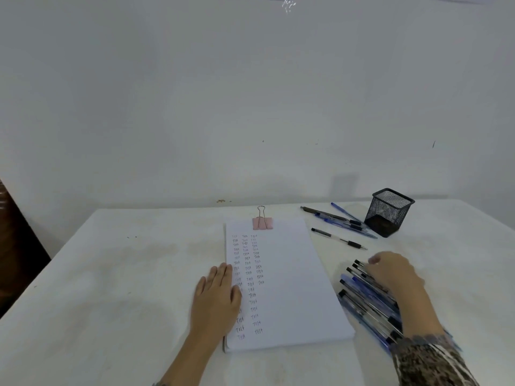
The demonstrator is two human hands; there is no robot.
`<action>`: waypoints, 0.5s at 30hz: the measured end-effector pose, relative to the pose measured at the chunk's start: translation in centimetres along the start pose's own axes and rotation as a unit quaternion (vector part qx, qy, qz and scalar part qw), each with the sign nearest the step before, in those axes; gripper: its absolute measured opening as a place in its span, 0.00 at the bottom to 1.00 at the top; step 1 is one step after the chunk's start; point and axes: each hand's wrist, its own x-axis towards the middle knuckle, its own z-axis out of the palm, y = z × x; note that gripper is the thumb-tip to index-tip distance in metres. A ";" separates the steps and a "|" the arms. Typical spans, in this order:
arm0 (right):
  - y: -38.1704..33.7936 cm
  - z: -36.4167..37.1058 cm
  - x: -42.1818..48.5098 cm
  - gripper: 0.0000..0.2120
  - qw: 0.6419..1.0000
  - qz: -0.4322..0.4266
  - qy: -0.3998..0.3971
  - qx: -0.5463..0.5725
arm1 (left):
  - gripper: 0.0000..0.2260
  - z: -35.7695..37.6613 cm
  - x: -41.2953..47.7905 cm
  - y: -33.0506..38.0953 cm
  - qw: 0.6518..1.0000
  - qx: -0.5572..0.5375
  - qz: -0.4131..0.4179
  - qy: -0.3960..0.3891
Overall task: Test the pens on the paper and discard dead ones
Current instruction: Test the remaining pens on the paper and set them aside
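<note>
A stack of white paper (289,277) held by a pink binder clip (262,222) lies in the middle of the table, with columns of the word "Test" down its left side. My left hand (216,296) rests flat on the paper's left edge, fingers straight. A pile of several blue and black pens (365,299) lies to the right of the paper. My right hand (393,271) lies over the top of that pile, fingers bent down among the pens; whether it grips one is hidden.
A black mesh pen cup (390,211) stands at the back right. Several pens (340,220) lie beside it, and one black pen (338,239) lies apart, nearer the paper. A white wall runs right behind the white table (125,274).
</note>
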 end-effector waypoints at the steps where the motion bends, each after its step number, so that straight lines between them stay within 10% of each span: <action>1: -1.0 -0.3 0.4 0.14 1.000 -0.005 0.009 0.003 | 0.44 0.0 0.0 0.0 1.000 0.000 0.000 0.000; 15: -8.0 2.4 5.0 0.13 0.969 -0.177 0.097 -0.142 | 0.24 -0.7 -0.4 0.3 1.000 -0.016 -0.002 -0.010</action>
